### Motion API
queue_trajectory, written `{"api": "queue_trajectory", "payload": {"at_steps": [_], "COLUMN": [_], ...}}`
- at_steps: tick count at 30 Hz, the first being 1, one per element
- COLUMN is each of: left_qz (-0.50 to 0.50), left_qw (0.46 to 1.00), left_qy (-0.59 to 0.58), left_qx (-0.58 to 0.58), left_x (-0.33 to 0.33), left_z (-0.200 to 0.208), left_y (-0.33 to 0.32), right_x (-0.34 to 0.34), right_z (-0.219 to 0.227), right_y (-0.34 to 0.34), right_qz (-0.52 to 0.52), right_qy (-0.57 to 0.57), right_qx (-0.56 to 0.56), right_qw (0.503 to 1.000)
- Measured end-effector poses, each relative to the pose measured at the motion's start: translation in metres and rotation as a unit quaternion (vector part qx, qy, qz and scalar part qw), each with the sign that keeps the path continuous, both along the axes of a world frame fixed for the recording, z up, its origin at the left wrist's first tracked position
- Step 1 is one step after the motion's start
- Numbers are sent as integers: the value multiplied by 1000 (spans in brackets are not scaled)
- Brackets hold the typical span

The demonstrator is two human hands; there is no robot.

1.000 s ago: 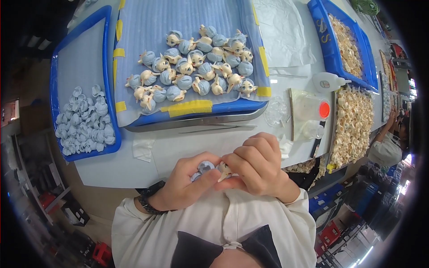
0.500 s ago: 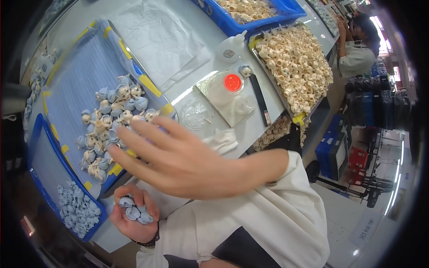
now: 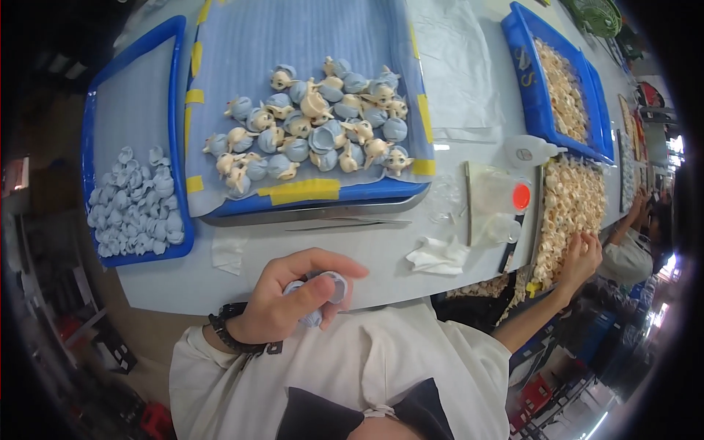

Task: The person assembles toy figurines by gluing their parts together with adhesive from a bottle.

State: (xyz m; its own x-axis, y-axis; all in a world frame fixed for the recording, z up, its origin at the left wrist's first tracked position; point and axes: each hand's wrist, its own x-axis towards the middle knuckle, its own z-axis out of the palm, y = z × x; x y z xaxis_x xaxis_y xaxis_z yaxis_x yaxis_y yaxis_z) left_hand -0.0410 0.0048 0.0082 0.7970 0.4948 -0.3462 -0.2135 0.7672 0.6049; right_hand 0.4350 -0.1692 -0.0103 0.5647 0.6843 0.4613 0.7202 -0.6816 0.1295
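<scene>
My left hand [image 3: 290, 297] is closed around several pale blue, cup-shaped hair shells [image 3: 336, 287], held near the table's front edge. Far to the right, my right hand [image 3: 581, 258] reaches into a tray of cream doll-head pieces [image 3: 572, 202]. Its fingers are bent together at the pile, and whatever they grip is hidden. Ahead of my left hand, cream doll heads with pale blue hair [image 3: 315, 106] lie grouped on a lined tray [image 3: 293, 22] edged with yellow tape. More loose blue shells [image 3: 136, 209] fill the near part of a blue tray [image 3: 180, 132] at the left.
Tweezers [image 3: 348, 224] lie before the lined tray. A crumpled white cloth [image 3: 438, 257], a red-topped container [image 3: 502, 192] and a white squeeze bottle [image 3: 529, 152] stand toward the right. Behind them is a blue bin [image 3: 528, 88] of cream pieces. A co-worker [image 3: 627, 253] sits at far right.
The view has turned to the right. My right hand has gone from in front of the lined tray to the cream pieces at the right. My left hand still holds the blue shells.
</scene>
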Motion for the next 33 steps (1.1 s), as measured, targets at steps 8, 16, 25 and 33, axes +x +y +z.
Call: {"api": "queue_trajectory", "payload": {"at_steps": [8,16,25,33], "left_qz": [-28,-67,-47,-45], "left_qw": [854,789,599,586], "left_qy": [314,397,482,452], "left_qx": [413,464,638,671], "left_x": [-14,-22,-29,-24], "left_z": [22,18,16,26], "left_y": [36,34,21,8], "right_x": [-4,-21,-170,-250], "right_z": [-2,3,19,2], "right_y": [6,-1,31,65], "right_qz": [42,83,427,252], "right_qy": [12,304,807,910], "right_qx": [38,474,340,194], "right_qw": [998,822,226,267]}}
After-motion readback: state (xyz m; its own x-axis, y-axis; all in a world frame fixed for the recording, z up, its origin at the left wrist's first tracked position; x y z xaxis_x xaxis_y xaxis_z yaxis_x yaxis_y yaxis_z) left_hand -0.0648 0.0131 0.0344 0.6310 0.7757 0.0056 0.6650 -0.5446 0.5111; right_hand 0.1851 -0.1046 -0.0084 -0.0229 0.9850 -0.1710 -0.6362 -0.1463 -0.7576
